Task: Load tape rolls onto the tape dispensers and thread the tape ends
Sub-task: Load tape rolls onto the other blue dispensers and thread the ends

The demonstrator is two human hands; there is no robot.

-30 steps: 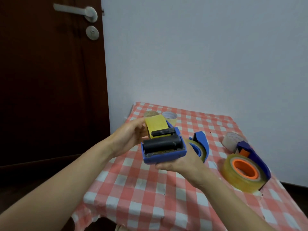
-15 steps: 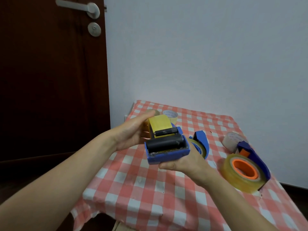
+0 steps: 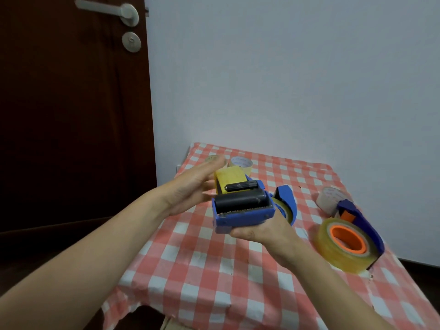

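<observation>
The right hand (image 3: 266, 234) grips the blue dispenser (image 3: 242, 216) from below, fingers curled around it. Left of this grip, the left hand (image 3: 190, 186), fingers straight, touches the loaded yellow tape roll (image 3: 229, 178).

Your left hand (image 3: 190, 189) and right hand (image 3: 264, 234) are bare. Back from the fingers, your left forearm (image 3: 95, 253) and right forearm (image 3: 333, 294) are bare too, right to the lower picture edge.
</observation>
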